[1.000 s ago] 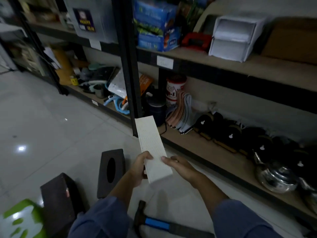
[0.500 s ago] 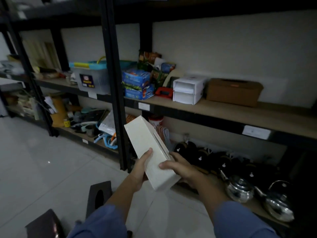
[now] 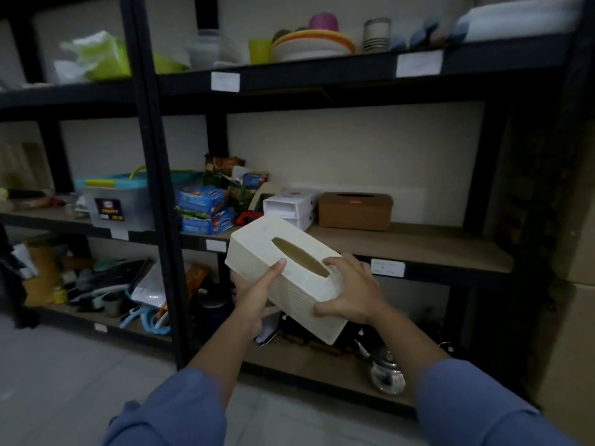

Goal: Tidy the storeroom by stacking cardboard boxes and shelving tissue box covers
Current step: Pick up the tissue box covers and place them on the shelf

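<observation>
Camera: one wide-angle view worn on my head, looking forward and a little down at the black shelving rack (image 3: 154,188).
Facing: the middle shelf (image 3: 418,243) lies at 12 o'clock, the top shelf (image 3: 322,69) above it, and the floor (image 3: 64,381) at 7 o'clock.
Nearness: close. My left hand (image 3: 257,294) and right hand (image 3: 351,291) sit just below centre, gripping the white tissue box cover (image 3: 289,252). My blue sleeves (image 3: 167,410) leave the frame at 6 o'clock.
Edges: the lens bends the rack's posts near the sides, and the picture is dim.
</observation>
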